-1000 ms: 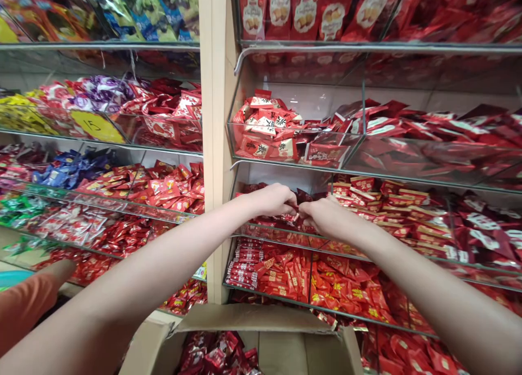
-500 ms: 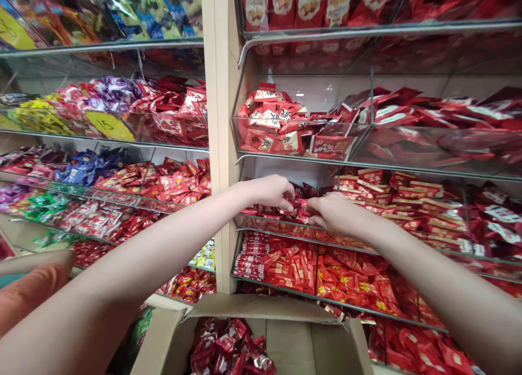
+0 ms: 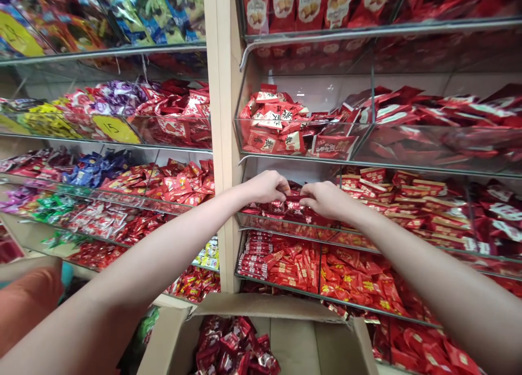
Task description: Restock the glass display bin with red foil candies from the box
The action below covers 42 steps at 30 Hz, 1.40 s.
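Note:
Both my hands reach into a clear-fronted bin on the right-hand shelf unit. My left hand (image 3: 269,188) is closed, its fingers curled down at the left end of a dark red wrapped candy (image 3: 294,205). From the other side, my right hand (image 3: 324,198) pinches at the candy's right end with thumb and fingers. More dark red wrapped candies (image 3: 261,207) lie around and below the hands, partly hidden by them. Below my arms stands an open cardboard box (image 3: 291,339), with a heap of similar dark red wrapped candies (image 3: 232,345) in its left part.
Clear shelf fronts (image 3: 285,229) edge the bins. A wooden post (image 3: 226,146) divides the two shelf units. Red and gold packets (image 3: 408,201) fill the neighbouring bin. A yellow price tag (image 3: 116,128) hangs at left. Another person's orange sleeve (image 3: 30,296) shows at lower left.
My right hand has moved slightly up and left, and the left hand slightly up. The candy between them shows more plainly. The other person's arm has shifted lower left.

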Each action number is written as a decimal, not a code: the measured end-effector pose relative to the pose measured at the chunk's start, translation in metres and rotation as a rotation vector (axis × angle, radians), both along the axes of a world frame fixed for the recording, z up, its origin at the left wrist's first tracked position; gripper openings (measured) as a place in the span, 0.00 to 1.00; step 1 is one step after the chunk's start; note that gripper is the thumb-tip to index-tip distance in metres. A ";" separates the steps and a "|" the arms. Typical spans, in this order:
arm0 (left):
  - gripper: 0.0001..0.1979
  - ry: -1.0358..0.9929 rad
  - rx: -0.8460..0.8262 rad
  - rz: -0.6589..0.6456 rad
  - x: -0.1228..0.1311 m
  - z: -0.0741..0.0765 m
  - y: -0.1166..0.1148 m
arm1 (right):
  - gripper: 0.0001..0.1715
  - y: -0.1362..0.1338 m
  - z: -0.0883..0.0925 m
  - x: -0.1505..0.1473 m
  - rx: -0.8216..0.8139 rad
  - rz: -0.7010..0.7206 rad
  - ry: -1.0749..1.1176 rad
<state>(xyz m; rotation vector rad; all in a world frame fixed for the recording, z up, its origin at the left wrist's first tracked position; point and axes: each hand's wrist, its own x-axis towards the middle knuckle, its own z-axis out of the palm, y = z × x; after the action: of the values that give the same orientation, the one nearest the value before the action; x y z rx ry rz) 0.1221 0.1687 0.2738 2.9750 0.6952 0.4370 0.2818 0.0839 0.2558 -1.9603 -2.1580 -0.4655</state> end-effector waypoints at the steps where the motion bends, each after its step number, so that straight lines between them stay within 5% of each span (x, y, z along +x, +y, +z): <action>1: 0.10 -0.014 -0.013 -0.016 0.000 -0.001 0.000 | 0.11 -0.001 0.001 0.001 -0.015 0.003 0.010; 19: 0.16 0.069 0.099 -0.082 0.002 0.001 -0.012 | 0.10 -0.013 -0.001 0.001 -0.051 0.086 0.042; 27: 0.16 -0.131 0.377 -0.103 -0.025 -0.017 -0.040 | 0.15 -0.046 -0.021 -0.002 0.275 0.255 0.057; 33: 0.14 -0.025 0.380 -0.047 -0.004 -0.027 -0.024 | 0.15 -0.027 -0.028 -0.003 0.153 0.092 0.041; 42: 0.15 0.039 0.218 -0.079 0.004 -0.010 -0.009 | 0.10 -0.016 -0.023 -0.002 0.202 -0.038 0.175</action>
<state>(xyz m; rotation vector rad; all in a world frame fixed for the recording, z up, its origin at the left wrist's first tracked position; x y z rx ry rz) 0.1262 0.1599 0.2642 3.2099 0.5636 0.4805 0.2798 0.0681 0.2327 -1.8607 -1.8922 -0.4787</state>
